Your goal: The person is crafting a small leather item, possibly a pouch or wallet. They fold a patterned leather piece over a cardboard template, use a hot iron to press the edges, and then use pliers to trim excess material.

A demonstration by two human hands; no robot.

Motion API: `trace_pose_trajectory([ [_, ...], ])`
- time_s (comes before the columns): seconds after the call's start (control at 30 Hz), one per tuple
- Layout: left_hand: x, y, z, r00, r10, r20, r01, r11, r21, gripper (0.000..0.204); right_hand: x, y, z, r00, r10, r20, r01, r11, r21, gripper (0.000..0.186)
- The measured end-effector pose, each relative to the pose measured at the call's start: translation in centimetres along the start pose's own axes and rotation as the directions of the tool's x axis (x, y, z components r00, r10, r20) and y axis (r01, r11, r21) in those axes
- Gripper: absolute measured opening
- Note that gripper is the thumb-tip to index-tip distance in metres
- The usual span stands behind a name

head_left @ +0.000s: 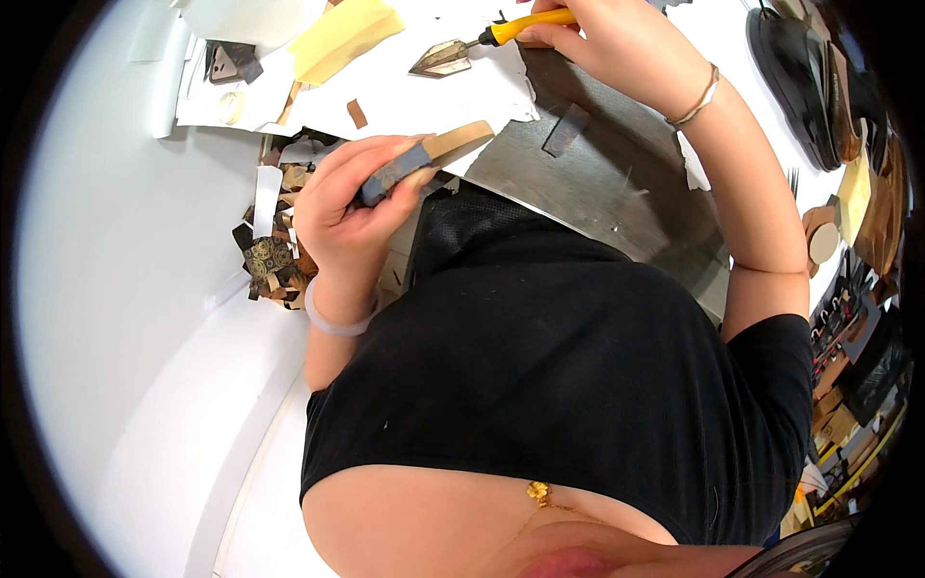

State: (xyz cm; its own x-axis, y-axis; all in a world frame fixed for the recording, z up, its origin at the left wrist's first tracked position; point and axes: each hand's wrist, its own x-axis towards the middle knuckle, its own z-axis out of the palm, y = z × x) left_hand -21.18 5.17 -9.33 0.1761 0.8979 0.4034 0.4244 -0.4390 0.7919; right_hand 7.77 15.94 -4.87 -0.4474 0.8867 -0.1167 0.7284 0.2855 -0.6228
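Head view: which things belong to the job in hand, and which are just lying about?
Likely in the job:
- tan-and-grey block, held in the left hand
- yellow-handled tool, held in the right hand

Apparently just lying about:
- yellow sheet
- small brown scrap
- dark strip on the grey surface
- scrap pile

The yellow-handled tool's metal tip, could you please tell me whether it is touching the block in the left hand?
Apart: the head view shows white paper between the metal tip and the block held in the left hand.
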Motion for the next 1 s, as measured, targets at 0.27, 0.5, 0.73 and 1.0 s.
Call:
trace_pose_trajectory([
  [0.27,0.2,-0.3,0.6,0.999,-0.034,-0.026,0.032,0.998,-0.063,0.028,0.7,-0.7,-0.1,0.987,-0.156,0.048,0.162,0.962,-0.221,0.015],
  [0.5,0.3,-1.0,0.9,1.000,0.002,-0.009,-0.002,0.996,-0.092,0.032,1.1,-2.4,-0.4,0.982,-0.152,0.108,0.178,0.938,-0.298,0.012],
  [0.73,0.6,-0.7,0.5,0.999,0.022,0.026,-0.019,0.991,-0.135,0.031,-1.6,-2.4,2.7,0.789,-0.568,-0.234,0.533,0.823,-0.197,0.049],
  [1.0,0.8,-1.2,-0.1,0.998,0.049,0.048,-0.048,0.998,-0.031,0.044,-3.4,-2.6,7.6,0.903,-0.394,-0.173,0.411,0.909,0.074,0.027],
])
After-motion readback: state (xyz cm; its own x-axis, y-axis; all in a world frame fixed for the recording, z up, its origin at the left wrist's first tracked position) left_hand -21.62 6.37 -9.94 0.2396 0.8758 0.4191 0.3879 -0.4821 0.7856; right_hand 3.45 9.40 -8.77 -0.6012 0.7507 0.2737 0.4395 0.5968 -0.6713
